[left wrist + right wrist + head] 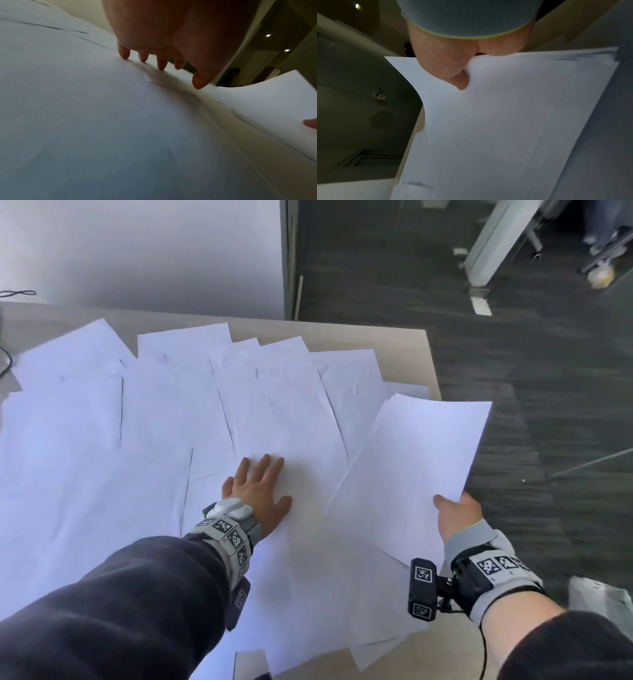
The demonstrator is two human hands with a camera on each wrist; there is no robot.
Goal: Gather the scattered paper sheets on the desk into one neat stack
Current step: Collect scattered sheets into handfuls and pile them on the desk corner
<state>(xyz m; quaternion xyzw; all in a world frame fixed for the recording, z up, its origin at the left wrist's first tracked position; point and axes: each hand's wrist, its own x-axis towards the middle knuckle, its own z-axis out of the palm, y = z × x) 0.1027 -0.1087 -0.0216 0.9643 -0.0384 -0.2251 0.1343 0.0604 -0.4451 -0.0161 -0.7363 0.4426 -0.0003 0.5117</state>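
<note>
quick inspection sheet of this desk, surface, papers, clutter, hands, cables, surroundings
surface: light wooden desk, mostly covered, bare at the far and right edges
job's things: scattered paper sheets overlapping across the desk; held sheets lifted at the right edge, not squared
clutter: nothing seen
grippers: left hand flat, fingers spread, pressing on the sheets; right hand pinches the held sheets at their near corner, thumb on top
cables: black cable at the far left; thin cable hanging from the right wrist rig
surroundings: white wall behind the desk, dark carpet floor to the right
</note>
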